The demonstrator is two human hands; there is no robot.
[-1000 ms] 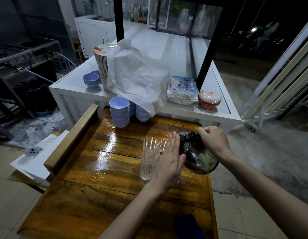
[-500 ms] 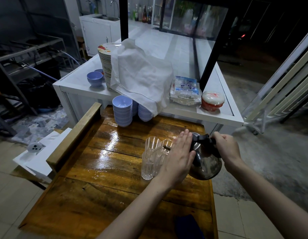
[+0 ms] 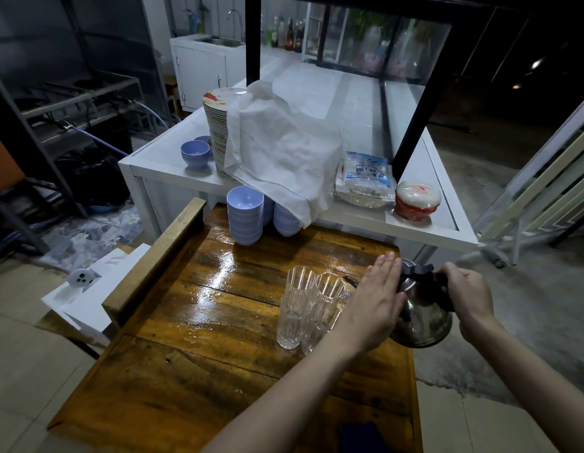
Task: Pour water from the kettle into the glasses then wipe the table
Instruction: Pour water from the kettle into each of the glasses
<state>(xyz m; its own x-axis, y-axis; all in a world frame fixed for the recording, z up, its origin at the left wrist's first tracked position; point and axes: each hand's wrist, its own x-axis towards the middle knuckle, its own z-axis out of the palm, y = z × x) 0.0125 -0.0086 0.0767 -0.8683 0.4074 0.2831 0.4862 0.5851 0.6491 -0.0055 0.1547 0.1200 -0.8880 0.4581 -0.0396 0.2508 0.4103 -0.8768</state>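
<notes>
Kettle: a steel kettle [image 3: 424,317] with a black lid and handle, tilted with its spout toward 9 o'clock, over the right edge of the wooden worktop [image 3: 192,364].
Right hand: the right hand [image 3: 468,295] has its grip wrapped around the kettle's black handle, at 3 o'clock of the kettle.
Left hand: the left hand [image 3: 374,305] lies flat against the kettle's left side, fingers straight and together, grip spread and pinching nothing.
Glasses: clear ribbed glasses [image 3: 303,308] stand upright in a tight cluster, touching one another, just at 9 o'clock of the left hand; the spout tip sits over the rim of the nearest one. How many there are I cannot tell.
Water: whether a stream is running from the spout cannot be told.
Worktop surface: glossy, with wet-looking shine at 11 o'clock of the glasses.
Blue bowls: stacks of blue bowls [image 3: 244,214] at 12 o'clock on the worktop, well apart from the glasses.
Blue cloth: a dark blue cloth [image 3: 362,438] at 6 o'clock, at the near edge.
White counter: a white counter [image 3: 160,165] beyond, carrying a plate stack [image 3: 215,132] draped with a white cloth [image 3: 284,148].
</notes>
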